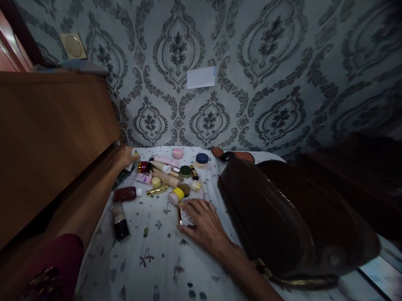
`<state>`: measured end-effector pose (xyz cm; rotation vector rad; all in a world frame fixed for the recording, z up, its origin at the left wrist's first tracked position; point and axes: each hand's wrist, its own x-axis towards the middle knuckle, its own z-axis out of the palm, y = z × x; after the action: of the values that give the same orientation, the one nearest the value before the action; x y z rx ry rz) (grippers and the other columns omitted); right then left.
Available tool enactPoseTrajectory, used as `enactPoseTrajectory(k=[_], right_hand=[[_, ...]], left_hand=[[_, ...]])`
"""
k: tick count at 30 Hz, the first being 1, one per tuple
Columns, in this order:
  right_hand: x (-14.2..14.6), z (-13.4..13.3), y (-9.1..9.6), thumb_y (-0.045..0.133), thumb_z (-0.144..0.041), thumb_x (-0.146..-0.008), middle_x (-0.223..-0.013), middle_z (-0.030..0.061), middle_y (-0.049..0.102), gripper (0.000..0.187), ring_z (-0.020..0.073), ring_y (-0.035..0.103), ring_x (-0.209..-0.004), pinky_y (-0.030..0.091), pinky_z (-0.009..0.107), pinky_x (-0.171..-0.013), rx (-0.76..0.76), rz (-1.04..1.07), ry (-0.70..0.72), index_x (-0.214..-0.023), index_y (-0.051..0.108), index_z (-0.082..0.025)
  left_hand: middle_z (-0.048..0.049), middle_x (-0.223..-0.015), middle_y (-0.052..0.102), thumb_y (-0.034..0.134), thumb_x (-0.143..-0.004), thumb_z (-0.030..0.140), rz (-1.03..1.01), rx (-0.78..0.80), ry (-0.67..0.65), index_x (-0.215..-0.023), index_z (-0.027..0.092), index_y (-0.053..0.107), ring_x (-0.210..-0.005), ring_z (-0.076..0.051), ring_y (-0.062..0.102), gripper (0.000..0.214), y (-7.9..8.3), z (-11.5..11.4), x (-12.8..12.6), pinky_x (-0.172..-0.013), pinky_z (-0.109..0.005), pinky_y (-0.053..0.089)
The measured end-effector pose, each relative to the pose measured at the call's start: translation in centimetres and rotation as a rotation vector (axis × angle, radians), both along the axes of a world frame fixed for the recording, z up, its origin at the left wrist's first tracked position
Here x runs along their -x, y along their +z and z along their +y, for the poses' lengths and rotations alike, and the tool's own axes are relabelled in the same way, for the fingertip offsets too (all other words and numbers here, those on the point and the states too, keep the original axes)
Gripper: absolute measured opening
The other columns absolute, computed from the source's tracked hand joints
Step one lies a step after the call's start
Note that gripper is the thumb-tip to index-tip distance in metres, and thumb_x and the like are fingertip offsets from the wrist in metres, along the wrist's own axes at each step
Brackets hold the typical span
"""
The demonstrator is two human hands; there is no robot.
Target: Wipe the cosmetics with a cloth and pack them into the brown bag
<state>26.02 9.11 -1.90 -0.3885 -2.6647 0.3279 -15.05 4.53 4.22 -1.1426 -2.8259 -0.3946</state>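
Observation:
My right hand (205,225) lies over a small glittery case (185,216) on the patterned white cloth (155,260), its fingers curled around the case's edge. My left hand (125,157) reaches to the far left of a cluster of cosmetics and closes on a small item I cannot make out. The cluster holds a pink jar (177,153), a blue-lidded jar (202,159), a yellow-capped bottle (176,195), a gold lipstick tube (156,191) and a dark red bottle (126,193). A dark foundation bottle (120,221) lies nearer to me.
A large dark brown handbag (285,218) fills the right side of the cloth. A wooden cabinet (36,137) stands close on the left. Patterned wallpaper with a white card (201,77) rises behind.

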Motion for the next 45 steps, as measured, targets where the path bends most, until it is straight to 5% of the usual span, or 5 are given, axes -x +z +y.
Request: enactPoseTrajectory(k=[5,14,26,31,45], right_hand=[[-0.2,0.1,-0.9,0.066,-0.042,-0.083,-0.136,0.0200,0.051,0.051,0.0369,0.045,-0.127,0.041,0.052,-0.100,0.047,-0.021,-0.271,-0.127,0.059,-0.018],[-0.9,0.4,-2.1,0.075,-0.045,-0.071,-0.125,0.0193,0.056,0.082,0.0355,0.049,-0.116,0.042,0.049,-0.101,0.171,-0.005,-0.258,-0.139,0.045,-0.010],[-3.0,0.8,-4.1,0.072,-0.038,-0.067,-0.144,0.0211,0.042,0.101,0.0355,0.041,-0.133,0.037,0.052,-0.108,0.317,0.126,-0.110,-0.151,0.022,-0.012],[-3.1,0.8,-4.3,0.068,-0.032,-0.067,-0.136,0.0216,0.052,0.098,0.0350,0.051,-0.122,0.045,0.048,-0.100,0.302,0.194,-0.182,-0.150,0.022,-0.009],[-3.8,0.4,-2.8,0.080,-0.027,-0.064,-0.127,0.0139,0.058,0.110,0.0305,0.054,-0.118,0.046,0.045,-0.098,0.413,0.209,-0.135,-0.154,0.017,-0.019]], left_hand=[[-0.0142,-0.122,0.066,0.062,-0.081,0.055,0.047,0.096,0.010,-0.116,0.020,0.060,-0.116,-0.032,0.059,0.050,-0.5,0.3,-0.7,-0.088,-0.035,0.047],[-0.0183,-0.128,0.056,0.048,-0.091,0.043,0.161,-0.127,0.066,-0.121,0.015,0.056,-0.118,-0.035,0.056,0.041,1.4,-1.3,-4.6,-0.093,-0.042,0.046],[-0.0070,-0.104,0.066,0.040,-0.096,0.028,-0.221,-0.455,-0.838,-0.105,0.018,0.060,-0.101,-0.022,0.061,0.024,-1.2,-2.9,-26.5,-0.091,-0.033,0.047],[-0.0153,-0.115,0.061,0.037,-0.095,0.018,-0.003,-0.249,-0.852,-0.125,0.016,0.050,-0.108,-0.029,0.056,0.032,-4.3,-2.3,-32.7,-0.095,-0.045,0.044],[-0.0094,-0.107,0.062,0.043,-0.092,0.018,-0.150,-0.404,-0.608,-0.110,0.020,0.055,-0.101,-0.023,0.059,0.022,-7.1,-3.7,-26.9,-0.090,-0.038,0.048]])
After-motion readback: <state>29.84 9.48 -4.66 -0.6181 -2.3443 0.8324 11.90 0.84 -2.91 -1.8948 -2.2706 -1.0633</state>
